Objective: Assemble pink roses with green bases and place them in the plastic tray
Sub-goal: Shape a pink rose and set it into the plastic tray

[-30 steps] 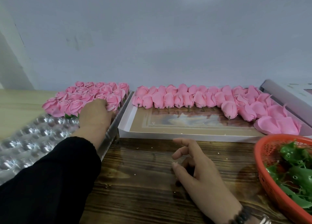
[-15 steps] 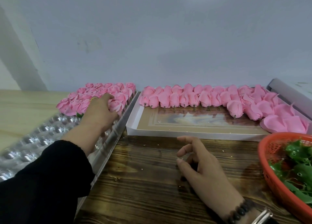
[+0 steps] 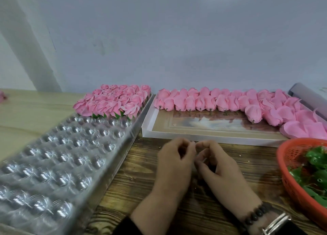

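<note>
While both hands are hanging out over the dark wood table (image 3: 141, 172) in the middle, here's what's sitting around them, going from the left. The clear plastic tray (image 3: 53, 164) is running diagonally from the near left corner toward the far wall, lying partly on a lighter wooden surface (image 3: 31, 111). Most of its round pockets are showing bare, and the finished pink roses (image 3: 116, 102) with their green bases (image 3: 106, 115) peeking out underneath are filling the far end, packed tight against each other.

Just right of the tray, the left hand (image 3: 175, 162) is sitting with its fingers curled in, and the right hand (image 3: 217, 165) is right beside it doing the same, fingertips nearly meeting. I honestly can't tell if either one is pinching anything, that spot is too blurry. The right wrist is wearing a dark bead bracelet (image 3: 256, 215) and a silver bangle (image 3: 276, 224).

Beyond the hands, a flat white box (image 3: 152, 128) is lying against the far wall, with loose pink rose heads (image 3: 203, 102) lining its far edge and piling up at the right end, small stems pointing near.

Over at the right edge, a red basket (image 3: 290, 181) is holding a heap of loose green bases (image 3: 315, 165).
</note>
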